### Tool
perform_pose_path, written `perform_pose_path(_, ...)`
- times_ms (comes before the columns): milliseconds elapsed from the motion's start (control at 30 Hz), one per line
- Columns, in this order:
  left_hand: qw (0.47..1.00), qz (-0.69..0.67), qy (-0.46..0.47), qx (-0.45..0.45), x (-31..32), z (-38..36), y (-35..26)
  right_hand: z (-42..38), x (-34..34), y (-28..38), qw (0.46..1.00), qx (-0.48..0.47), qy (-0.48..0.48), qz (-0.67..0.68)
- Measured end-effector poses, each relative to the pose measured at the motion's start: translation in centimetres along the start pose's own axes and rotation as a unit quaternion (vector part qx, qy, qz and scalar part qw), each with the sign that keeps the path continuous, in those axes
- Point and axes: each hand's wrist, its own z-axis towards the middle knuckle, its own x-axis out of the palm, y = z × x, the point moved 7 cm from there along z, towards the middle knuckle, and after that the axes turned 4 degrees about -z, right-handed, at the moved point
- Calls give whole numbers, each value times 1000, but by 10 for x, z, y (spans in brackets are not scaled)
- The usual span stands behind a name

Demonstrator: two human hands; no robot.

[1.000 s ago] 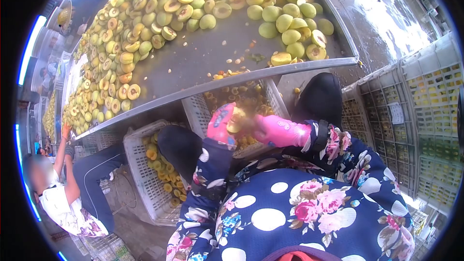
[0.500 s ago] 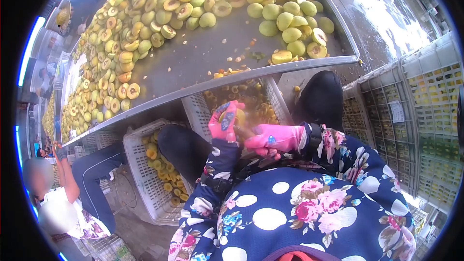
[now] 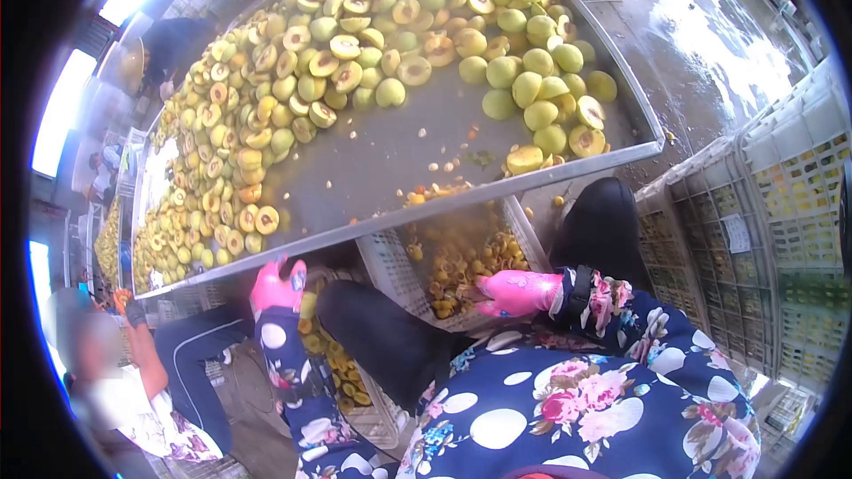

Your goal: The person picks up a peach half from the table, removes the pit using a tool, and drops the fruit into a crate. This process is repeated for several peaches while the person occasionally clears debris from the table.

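Note:
My left hand [image 3: 278, 286], in a pink glove, is beside the table's near edge, above the left crate [image 3: 383, 421]. Its thumb and fingers are apart with no fruit visible between them. That crate holds yellow-green fruit halves [image 3: 344, 374]. My right hand [image 3: 517, 293], also pink-gloved, is over the crate between my knees [image 3: 397, 277], with fingers curled; whatever they hold is hard to distinguish. Small yellow-brown fruit pieces [image 3: 453, 270] fill that crate. Halved stone fruit [image 3: 346, 75] is heaped on the metal table [image 3: 364, 155] ahead.
A raised metal rim [image 3: 497, 188] borders the table. Stacked plastic crates of fruit [image 3: 737, 231] stand to my right. On the left sits another person [image 3: 146, 390] with a gloved hand at the table. Wet floor [image 3: 710, 44] lies beyond the table's right side.
My left hand has moved left from the middle crate to the left one and no longer shows the fruit it held. My right hand stays over the middle crate. The view has shifted slightly.

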Motion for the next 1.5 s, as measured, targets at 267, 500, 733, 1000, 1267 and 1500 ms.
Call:
perform_pose_path(267, 964, -190, 51, 177, 134, 207, -187, 4, -10, -20, 996, -31, -52, 60)
perform_pose_path(500, 984, -94, 92, 118, 186, 220, -238, 5, -19, -24, 994, 1, -17, 107)
perform_pose_path(733, 472, -760, 393, -215, 141, 104, -225, -18, -51, -1, 932, -22, -31, 361)
perform_pose_path(1000, 549, -759, 306, -170, 105, -8, -234, -43, -99, 35, 955, -45, -222, 192)
perform_pose_path(1267, 503, -784, 318, -178, 120, -45, -241, -54, -98, 50, 956, -39, -272, 107)
perform_pose_path(1500, 439, -833, 297, -160, 121, -55, -247, -60, -92, 52, 942, -58, -319, 89)
